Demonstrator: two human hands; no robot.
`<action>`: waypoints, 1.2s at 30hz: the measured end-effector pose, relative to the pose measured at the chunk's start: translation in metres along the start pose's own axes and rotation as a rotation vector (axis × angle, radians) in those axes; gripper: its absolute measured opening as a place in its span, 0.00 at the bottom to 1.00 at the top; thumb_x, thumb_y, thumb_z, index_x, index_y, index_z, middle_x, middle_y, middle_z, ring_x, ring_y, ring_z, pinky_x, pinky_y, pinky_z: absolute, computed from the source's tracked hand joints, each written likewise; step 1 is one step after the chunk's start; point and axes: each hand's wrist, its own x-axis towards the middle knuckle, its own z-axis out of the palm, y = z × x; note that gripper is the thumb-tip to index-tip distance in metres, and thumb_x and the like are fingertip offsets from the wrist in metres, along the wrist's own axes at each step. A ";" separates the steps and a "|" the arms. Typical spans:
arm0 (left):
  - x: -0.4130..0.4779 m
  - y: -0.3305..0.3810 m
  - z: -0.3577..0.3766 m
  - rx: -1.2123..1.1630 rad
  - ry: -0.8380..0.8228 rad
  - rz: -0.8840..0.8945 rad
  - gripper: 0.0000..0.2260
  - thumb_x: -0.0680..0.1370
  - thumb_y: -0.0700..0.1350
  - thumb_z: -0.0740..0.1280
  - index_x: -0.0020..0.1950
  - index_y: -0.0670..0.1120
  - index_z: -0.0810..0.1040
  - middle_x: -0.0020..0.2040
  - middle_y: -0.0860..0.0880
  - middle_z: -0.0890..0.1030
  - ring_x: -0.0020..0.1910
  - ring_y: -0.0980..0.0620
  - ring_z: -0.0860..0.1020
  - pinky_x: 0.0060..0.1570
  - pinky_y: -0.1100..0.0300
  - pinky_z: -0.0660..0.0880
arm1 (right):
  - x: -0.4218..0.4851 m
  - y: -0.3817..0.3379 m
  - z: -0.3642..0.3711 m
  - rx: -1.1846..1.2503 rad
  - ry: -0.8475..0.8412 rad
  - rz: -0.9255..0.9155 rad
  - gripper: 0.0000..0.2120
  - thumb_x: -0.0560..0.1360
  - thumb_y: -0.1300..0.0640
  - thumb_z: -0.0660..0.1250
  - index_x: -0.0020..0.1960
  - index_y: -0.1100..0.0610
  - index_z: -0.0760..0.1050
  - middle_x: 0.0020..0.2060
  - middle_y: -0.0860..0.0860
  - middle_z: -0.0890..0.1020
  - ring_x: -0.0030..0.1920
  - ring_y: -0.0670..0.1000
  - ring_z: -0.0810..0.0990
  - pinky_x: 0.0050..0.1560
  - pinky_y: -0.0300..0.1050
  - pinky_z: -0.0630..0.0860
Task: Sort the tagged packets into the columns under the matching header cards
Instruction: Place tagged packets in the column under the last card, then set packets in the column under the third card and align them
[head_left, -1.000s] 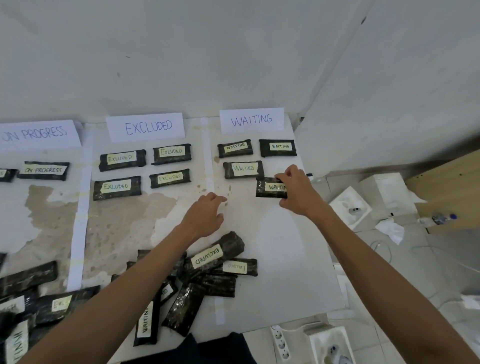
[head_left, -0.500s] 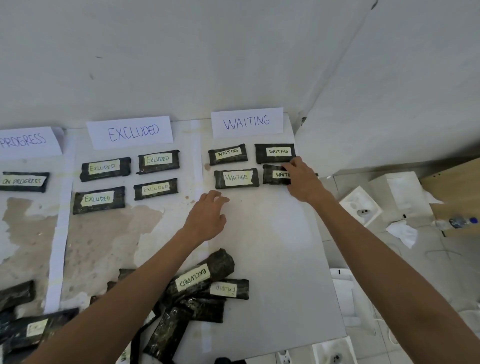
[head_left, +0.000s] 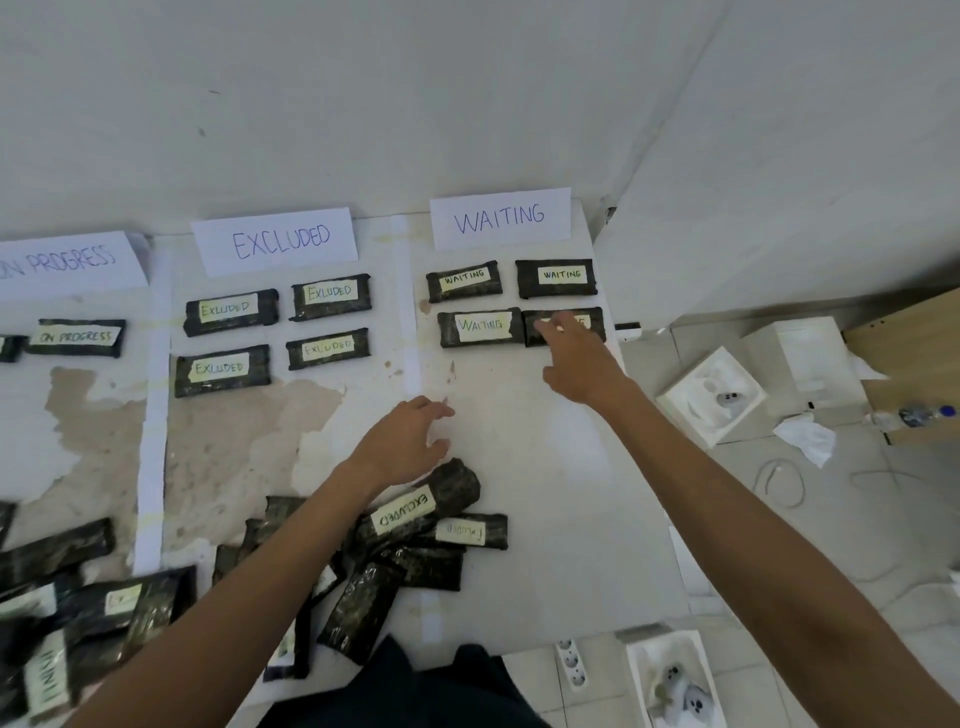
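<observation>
While the fourth packet (head_left: 563, 326) now lay squared in the WAITING column's second row, a second earlier it sat lower | right hand (head_left: 582, 364) fingertips resting on it, gripping nothing; left hand (head_left: 405, 441) open, empty, over the unsorted pile (head_left: 415, 525) | placement done; next pick due

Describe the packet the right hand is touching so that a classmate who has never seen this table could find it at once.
Find the white WAITING header card at the table's far right. Four dark packets lie under it in two rows of two. The wanted packet is in the nearer row, on the right, beside the table edge; unlike its three neighbours, its tag is mostly hidden by the right hand.
</observation>
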 end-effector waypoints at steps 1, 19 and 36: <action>-0.009 0.000 0.003 -0.006 -0.043 -0.002 0.21 0.76 0.49 0.65 0.69 0.48 0.69 0.65 0.47 0.73 0.64 0.49 0.70 0.64 0.56 0.68 | -0.008 -0.009 0.002 0.023 -0.015 0.007 0.29 0.74 0.63 0.64 0.74 0.59 0.60 0.68 0.58 0.64 0.61 0.61 0.71 0.60 0.50 0.69; -0.046 -0.008 0.009 0.015 -0.098 -0.022 0.15 0.71 0.44 0.67 0.56 0.41 0.77 0.47 0.46 0.70 0.46 0.48 0.73 0.46 0.60 0.71 | -0.102 -0.100 0.050 0.416 -0.029 0.008 0.26 0.76 0.57 0.65 0.73 0.55 0.63 0.67 0.53 0.66 0.64 0.52 0.70 0.63 0.43 0.68; -0.083 -0.058 -0.029 -0.997 0.228 -0.479 0.17 0.75 0.39 0.66 0.60 0.45 0.64 0.52 0.45 0.76 0.48 0.49 0.79 0.37 0.59 0.78 | -0.113 -0.179 0.070 0.568 -0.063 0.076 0.32 0.71 0.49 0.72 0.71 0.54 0.64 0.61 0.52 0.71 0.58 0.50 0.74 0.54 0.42 0.75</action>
